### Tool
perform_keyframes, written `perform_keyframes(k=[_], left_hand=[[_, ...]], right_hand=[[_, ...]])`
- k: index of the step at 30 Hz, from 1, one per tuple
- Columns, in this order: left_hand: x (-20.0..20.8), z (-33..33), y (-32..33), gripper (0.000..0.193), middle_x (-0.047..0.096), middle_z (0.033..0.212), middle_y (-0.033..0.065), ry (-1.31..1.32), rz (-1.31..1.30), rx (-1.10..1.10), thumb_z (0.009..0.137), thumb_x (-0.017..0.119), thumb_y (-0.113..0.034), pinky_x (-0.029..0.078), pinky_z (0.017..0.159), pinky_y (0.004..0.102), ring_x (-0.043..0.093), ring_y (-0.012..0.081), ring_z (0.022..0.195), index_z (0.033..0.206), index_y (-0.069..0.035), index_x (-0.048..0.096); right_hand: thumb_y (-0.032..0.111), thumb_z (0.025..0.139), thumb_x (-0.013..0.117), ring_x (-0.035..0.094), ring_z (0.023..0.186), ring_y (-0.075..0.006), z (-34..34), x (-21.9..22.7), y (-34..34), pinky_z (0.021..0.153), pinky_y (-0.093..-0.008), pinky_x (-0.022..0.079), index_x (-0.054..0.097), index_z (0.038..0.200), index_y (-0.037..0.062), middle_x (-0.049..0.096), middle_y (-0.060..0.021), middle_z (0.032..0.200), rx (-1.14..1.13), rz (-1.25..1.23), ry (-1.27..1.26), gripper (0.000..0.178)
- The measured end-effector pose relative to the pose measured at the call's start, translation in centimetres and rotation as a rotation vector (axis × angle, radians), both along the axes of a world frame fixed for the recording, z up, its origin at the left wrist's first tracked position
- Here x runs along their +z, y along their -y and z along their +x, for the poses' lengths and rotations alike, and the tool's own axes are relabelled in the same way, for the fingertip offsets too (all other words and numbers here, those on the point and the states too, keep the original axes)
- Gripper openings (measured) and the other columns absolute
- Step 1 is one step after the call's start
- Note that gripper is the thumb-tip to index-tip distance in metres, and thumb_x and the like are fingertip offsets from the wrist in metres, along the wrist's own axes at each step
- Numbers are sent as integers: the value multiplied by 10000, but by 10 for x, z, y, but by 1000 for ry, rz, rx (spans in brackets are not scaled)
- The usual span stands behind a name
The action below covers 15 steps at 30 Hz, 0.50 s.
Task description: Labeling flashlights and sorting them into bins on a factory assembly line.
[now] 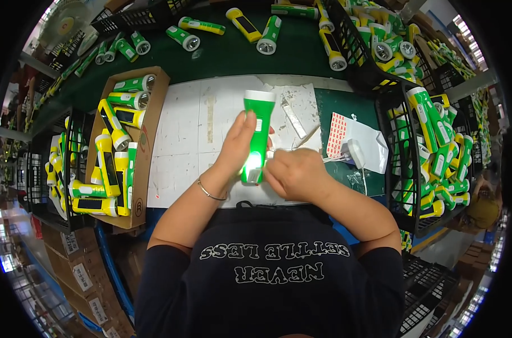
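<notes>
My left hand (pixel 237 142) is wrapped round a green flashlight (pixel 260 118) with a white head, held upright in the picture over the white work sheet. A bright white light glows on the flashlight's lower body. Fingers curled, my right hand (pixel 296 173) is closed beside the lower end, close against the body. What its fingertips pinch is hidden. Just right of that hand lies a white plug-in adapter (pixel 355 153) with a white cord. Beyond my hands, a narrow silvery strip (pixel 292 118) rests on the sheet.
A cardboard box (pixel 159 93) of green and yellow flashlights stands at left, beside a black crate (pixel 70 163). Another black crate (pixel 401 152), heaped with flashlights, is at right. Several flashlights lie along the green far surface (pixel 222 56). A red-dotted sticker sheet (pixel 337 132) lies near the adapter.
</notes>
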State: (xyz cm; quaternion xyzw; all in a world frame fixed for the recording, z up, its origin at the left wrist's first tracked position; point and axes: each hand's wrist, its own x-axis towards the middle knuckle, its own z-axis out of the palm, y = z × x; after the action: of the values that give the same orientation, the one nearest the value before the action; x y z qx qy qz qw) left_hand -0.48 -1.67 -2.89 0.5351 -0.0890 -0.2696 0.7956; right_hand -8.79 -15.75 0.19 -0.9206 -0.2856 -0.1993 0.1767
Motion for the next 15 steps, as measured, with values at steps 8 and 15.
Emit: perform_keyframes(k=[8,15], left_hand=[[-2,20,-9,474,563,908,116,-163,-145,26,949,333,-497,487,571,278,564,155,687,1118,-65,430],[11,5,-6,319,564,882,85,-85,-3,-43,935,492,-313,508,594,281,576,135,700,1115,-55,434]], right_hand=[[337,728,684,550,508,-197,-12,-2,-8,446,-322,434,506,664,136,509,-20,626,89,139,-137,276],[239,763,695,441,484,-210,24,-17,-1,483,-328,380,400,607,51,429,-70,541,-205,751,-511,383]])
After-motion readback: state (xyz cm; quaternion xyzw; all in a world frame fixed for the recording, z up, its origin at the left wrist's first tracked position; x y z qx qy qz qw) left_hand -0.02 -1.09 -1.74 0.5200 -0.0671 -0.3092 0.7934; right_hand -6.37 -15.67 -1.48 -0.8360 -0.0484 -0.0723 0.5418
